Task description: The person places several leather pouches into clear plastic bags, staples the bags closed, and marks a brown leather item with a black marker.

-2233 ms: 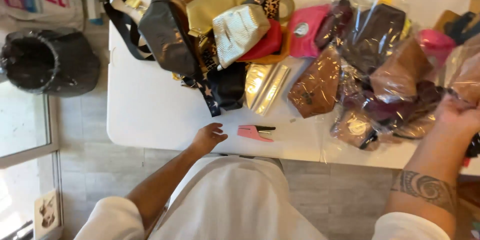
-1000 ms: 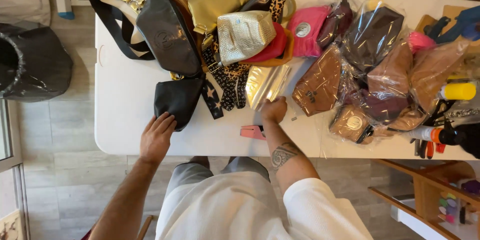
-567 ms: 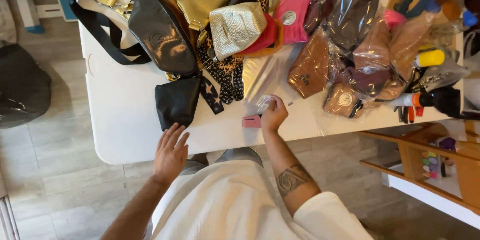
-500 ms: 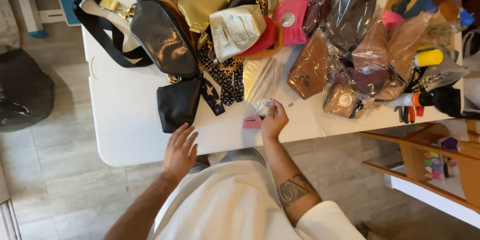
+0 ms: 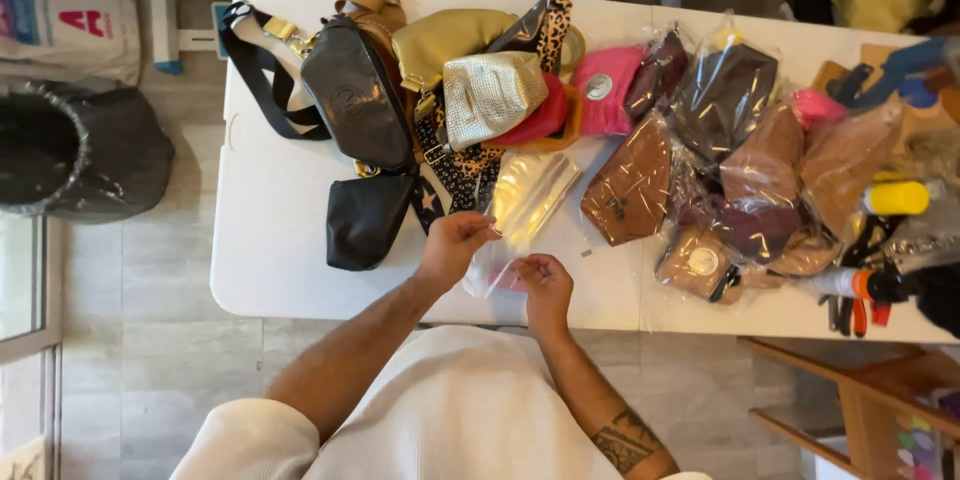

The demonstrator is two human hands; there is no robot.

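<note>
My left hand (image 5: 455,245) and my right hand (image 5: 545,283) both pinch a clear plastic bag (image 5: 527,202) that lies on the white table (image 5: 270,230) near its front edge. A small pink object shows faintly under the plastic, between my hands. A small black pouch (image 5: 365,218) rests just left of my left hand. Behind it lie a large black sling bag (image 5: 355,105), a silver pouch (image 5: 490,95) and a gold bag (image 5: 445,37).
Several brown and dark purses wrapped in clear plastic (image 5: 720,160) crowd the table's right half. A yellow-capped item (image 5: 897,198) and red-handled tools (image 5: 860,310) lie at the far right. A black bin bag (image 5: 70,150) stands on the floor at left; a wooden shelf (image 5: 860,400) at lower right.
My left hand rose from the table's front edge to the clear bag. Both hands now grip the bag, which covers the pink object. The camera view shifted right.
</note>
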